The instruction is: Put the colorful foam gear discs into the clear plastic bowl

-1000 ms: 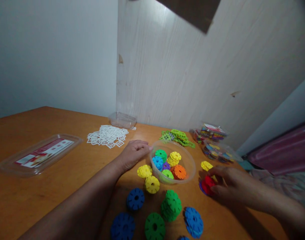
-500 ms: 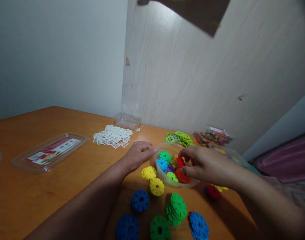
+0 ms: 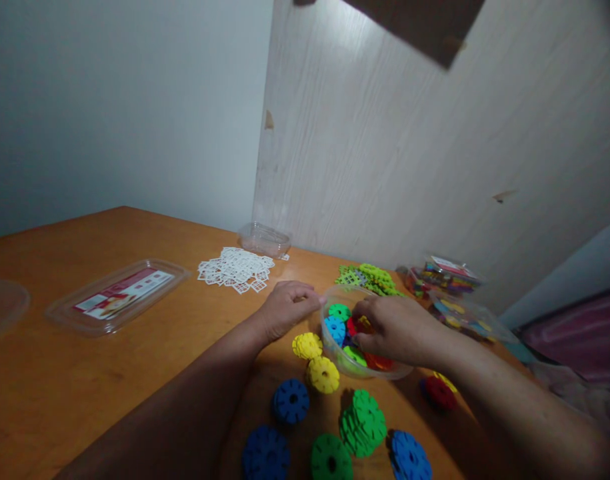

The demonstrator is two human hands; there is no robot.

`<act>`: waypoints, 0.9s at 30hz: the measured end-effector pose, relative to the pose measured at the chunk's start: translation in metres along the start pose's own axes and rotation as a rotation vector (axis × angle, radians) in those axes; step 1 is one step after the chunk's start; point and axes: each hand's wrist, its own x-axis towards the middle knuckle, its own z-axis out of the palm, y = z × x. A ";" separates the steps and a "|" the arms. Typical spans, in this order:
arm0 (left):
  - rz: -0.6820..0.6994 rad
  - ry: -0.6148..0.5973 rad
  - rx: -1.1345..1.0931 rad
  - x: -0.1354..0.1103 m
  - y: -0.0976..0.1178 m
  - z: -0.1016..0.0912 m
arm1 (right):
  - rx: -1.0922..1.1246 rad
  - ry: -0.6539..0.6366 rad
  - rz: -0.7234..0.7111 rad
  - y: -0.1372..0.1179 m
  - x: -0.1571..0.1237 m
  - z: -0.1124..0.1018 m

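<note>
In the head view, the right hand (image 3: pixel 392 327), a second ago at the red stack (image 3: pixel 441 392) right of the bowl (image 3: pixel 337 359), is now dipping inside it, fingers nearly closed, pinching red discs (image 3: pixel 351 327), while the left hand (image 3: pixel 291 310) is still resting half-curled at its left rim, grip unclear.

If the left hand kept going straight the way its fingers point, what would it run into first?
The bowl, at its left rim. The tip of the left hand already seems to be at that rim, though one view leaves actual contact uncertain.
</note>
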 end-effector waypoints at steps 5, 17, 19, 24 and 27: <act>-0.007 -0.004 0.018 -0.001 0.000 0.000 | -0.024 -0.004 -0.001 -0.001 0.001 0.002; -0.017 -0.008 0.021 0.000 0.000 -0.001 | -0.066 -0.070 0.007 -0.005 0.001 0.000; -0.018 -0.013 0.015 0.000 -0.001 -0.001 | -0.055 -0.059 0.015 -0.003 0.000 -0.002; -0.015 -0.016 0.013 0.000 0.001 -0.001 | 0.000 -0.067 -0.039 0.003 -0.001 -0.007; -0.027 -0.010 0.022 0.000 0.002 -0.001 | -0.015 -0.087 -0.075 0.003 0.000 -0.006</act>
